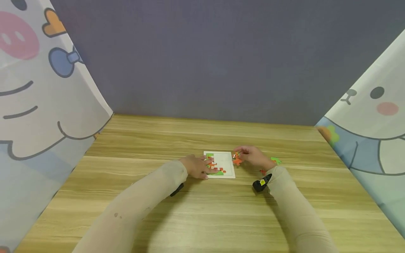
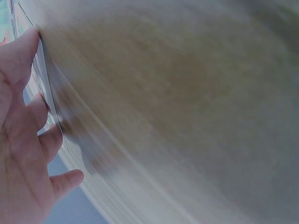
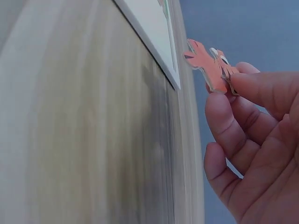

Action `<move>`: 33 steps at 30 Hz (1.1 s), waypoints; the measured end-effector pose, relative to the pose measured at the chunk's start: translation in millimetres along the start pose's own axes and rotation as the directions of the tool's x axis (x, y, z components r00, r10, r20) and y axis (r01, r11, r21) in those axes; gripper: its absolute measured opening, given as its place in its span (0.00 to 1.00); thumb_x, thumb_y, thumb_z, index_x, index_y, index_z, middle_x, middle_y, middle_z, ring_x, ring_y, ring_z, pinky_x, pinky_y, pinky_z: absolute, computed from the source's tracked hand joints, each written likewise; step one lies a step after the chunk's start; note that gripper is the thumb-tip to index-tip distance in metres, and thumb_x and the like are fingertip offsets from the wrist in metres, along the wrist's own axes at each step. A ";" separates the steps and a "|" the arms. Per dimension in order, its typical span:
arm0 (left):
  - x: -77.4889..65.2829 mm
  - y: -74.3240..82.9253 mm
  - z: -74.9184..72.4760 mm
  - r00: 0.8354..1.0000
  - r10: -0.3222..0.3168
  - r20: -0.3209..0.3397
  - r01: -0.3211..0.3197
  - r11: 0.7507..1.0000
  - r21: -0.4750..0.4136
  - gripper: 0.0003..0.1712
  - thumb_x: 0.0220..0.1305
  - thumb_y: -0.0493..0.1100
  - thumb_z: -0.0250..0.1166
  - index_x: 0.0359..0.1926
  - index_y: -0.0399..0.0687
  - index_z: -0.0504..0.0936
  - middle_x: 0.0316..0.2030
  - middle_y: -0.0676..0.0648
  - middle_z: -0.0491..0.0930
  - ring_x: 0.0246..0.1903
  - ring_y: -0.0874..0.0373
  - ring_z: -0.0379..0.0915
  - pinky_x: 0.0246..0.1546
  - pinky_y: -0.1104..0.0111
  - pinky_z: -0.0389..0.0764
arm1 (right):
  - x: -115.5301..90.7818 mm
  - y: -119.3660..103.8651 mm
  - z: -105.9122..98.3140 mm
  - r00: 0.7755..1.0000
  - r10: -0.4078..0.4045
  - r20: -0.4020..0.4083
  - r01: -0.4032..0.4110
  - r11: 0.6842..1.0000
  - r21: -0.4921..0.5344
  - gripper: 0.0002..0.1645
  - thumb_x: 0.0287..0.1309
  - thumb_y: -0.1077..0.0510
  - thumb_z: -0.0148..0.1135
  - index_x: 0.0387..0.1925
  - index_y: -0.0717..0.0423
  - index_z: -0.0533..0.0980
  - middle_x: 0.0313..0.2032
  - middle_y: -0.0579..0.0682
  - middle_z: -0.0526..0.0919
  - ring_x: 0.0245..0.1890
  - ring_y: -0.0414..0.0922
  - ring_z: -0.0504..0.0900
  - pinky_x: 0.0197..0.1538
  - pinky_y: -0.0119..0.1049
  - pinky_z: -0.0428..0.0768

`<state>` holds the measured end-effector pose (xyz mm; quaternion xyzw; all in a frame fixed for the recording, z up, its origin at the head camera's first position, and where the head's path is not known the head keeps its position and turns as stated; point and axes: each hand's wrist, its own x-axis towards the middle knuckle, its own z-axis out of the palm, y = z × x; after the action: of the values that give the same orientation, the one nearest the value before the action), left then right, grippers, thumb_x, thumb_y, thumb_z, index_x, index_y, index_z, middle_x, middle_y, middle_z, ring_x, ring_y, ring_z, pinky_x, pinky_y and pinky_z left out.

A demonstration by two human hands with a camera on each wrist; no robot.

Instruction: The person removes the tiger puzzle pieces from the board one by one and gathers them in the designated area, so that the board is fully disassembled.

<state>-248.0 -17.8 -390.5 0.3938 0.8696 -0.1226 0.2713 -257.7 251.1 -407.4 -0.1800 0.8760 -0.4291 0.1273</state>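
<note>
A white square puzzle tray (image 1: 225, 162) lies flat on the wooden table, with green and orange-red jigsaw pieces (image 1: 220, 172) fitted along its left and lower sides. My left hand (image 1: 197, 167) rests over the tray's left edge, fingers spread across the fitted pieces. In the left wrist view, that hand's fingers (image 2: 50, 140) reach along the tray's side. Just off the tray's right edge, my right hand (image 1: 253, 156) pinches an orange jigsaw piece (image 3: 209, 69) with dark stripes between thumb and fingers. The held piece is raised above the table.
Beside the right wrist lie a green jigsaw piece (image 1: 276, 160) and a red one (image 1: 262, 172), the latter partly hidden by the arm. A grey wall (image 1: 209, 63) rises behind the table (image 1: 196, 218), and cartoon-printed cloths (image 1: 28, 88) hang at both sides.
</note>
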 end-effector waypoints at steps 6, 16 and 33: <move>-1.7 0.7 -1.3 1.000 -0.002 -0.013 0.002 1.000 0.007 0.32 0.71 0.61 0.45 0.73 0.80 0.47 0.75 0.56 0.35 0.73 0.55 0.34 0.67 0.49 0.54 | -7.4 7.1 -7.8 1.000 -0.002 -0.024 0.002 1.000 -0.005 0.19 0.65 0.67 0.54 0.56 0.73 0.71 0.36 0.57 0.80 0.32 0.44 0.74 0.33 0.37 0.73; -0.4 3.2 2.9 1.000 -0.010 0.002 0.010 1.000 0.013 0.31 0.72 0.61 0.44 0.72 0.83 0.48 0.75 0.57 0.36 0.73 0.55 0.35 0.67 0.48 0.51 | -32.9 22.6 -17.2 0.999 0.044 0.009 -0.044 0.999 0.007 0.20 0.66 0.68 0.52 0.57 0.75 0.70 0.31 0.53 0.77 0.23 0.40 0.67 0.28 0.33 0.69; 0.4 4.1 2.8 1.000 -0.019 -0.016 0.019 0.999 0.026 0.30 0.72 0.62 0.44 0.72 0.83 0.49 0.75 0.57 0.37 0.73 0.55 0.36 0.67 0.51 0.55 | -61.4 39.6 -37.9 0.998 0.063 -0.025 -0.062 0.998 0.021 0.21 0.67 0.68 0.51 0.58 0.78 0.67 0.41 0.64 0.79 0.35 0.38 0.76 0.37 0.34 0.77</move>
<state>-244.1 -16.1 -393.0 0.3898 0.8738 -0.1335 0.2583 -224.7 326.4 -412.0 -0.1456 0.8782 -0.4362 0.1313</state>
